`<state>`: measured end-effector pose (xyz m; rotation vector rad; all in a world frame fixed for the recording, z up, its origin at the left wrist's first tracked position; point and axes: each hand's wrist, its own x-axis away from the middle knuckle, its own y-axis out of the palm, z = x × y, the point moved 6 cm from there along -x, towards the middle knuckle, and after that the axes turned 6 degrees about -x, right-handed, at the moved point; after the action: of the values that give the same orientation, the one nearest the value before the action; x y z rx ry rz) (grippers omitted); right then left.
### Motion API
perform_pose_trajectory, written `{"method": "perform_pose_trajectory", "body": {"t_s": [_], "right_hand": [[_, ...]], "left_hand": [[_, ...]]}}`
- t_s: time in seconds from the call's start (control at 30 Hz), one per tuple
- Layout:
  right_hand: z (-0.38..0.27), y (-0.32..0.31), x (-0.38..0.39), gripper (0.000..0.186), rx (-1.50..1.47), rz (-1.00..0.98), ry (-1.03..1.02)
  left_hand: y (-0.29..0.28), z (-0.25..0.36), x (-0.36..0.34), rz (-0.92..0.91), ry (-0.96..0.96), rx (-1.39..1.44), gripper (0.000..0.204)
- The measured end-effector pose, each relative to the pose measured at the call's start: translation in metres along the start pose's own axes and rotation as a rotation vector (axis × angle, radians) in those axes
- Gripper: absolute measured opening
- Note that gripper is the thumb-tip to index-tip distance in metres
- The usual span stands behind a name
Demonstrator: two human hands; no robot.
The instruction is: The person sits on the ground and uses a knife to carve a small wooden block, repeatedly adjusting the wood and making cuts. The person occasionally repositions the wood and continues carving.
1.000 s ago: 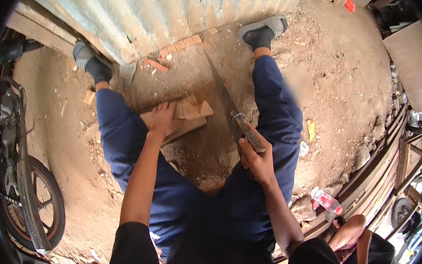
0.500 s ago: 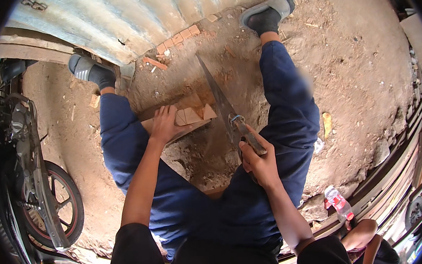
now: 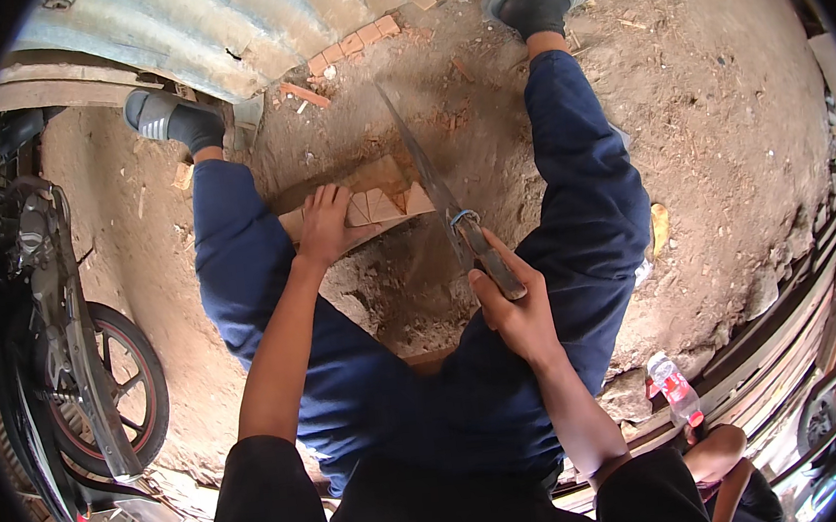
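Note:
My left hand (image 3: 328,227) grips a short pale wooden board (image 3: 287,223) lying on the ground between my legs, its fingers curled over it. To the right of those fingers are pale triangular pieces (image 3: 380,205) with dark lines or gaps between them. My right hand (image 3: 520,317) is closed on the worn handle of a handsaw (image 3: 431,180); a blue binding sits where blade meets handle. The blade points away from me, just right of the board; whether it touches the wood I cannot tell. A darker piece of wood (image 3: 371,174) lies behind the board.
A motorcycle (image 3: 81,390) stands at the left. Ahead are a corrugated metal sheet (image 3: 170,34) and small brick pieces (image 3: 352,43). At the lower right are a plastic bottle (image 3: 675,388), stacked planks (image 3: 784,348) and another person's bare limbs (image 3: 718,453). My feet rest either side.
The view has shifted slightly. The saw's tip has moved up and left in the picture, and the blade sits closer to the board's right end. Both hands keep their holds.

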<state>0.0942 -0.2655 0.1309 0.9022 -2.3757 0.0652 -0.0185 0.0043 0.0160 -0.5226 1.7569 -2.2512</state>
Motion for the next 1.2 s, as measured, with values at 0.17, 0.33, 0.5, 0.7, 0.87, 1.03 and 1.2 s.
{"method": "perform_pose_trajectory", "body": {"t_s": [0.17,0.33,0.5,0.7,0.87,1.03,1.2], "right_hand": [[-0.001,0.005,0.0,0.057,0.014,-0.002,-0.031],[-0.003,0.01,0.0,0.056,0.053,-0.003,-0.022],[-0.002,0.012,0.0,0.055,0.071,-0.018,-0.009],[-0.001,0.011,0.0,0.056,0.089,-0.014,0.017],[-0.001,0.01,0.0,0.056,0.063,0.014,-0.007],[0.002,0.006,0.0,0.056,0.038,0.022,-0.016],[0.003,0.007,0.001,0.055,0.066,0.031,0.005]], "left_hand": [[0.001,-0.003,0.002,-0.009,-0.002,-0.001,0.064],[0.006,-0.007,-0.008,-0.005,-0.205,0.117,0.059],[0.016,0.008,-0.015,0.098,-0.268,-0.023,0.038],[0.009,0.02,-0.009,0.077,-0.136,0.006,0.058],[0.004,0.019,-0.004,0.096,0.005,-0.005,0.083],[0.008,0.012,-0.011,0.071,-0.038,0.008,0.077],[0.006,0.012,-0.011,0.05,-0.029,-0.017,0.079]]}}
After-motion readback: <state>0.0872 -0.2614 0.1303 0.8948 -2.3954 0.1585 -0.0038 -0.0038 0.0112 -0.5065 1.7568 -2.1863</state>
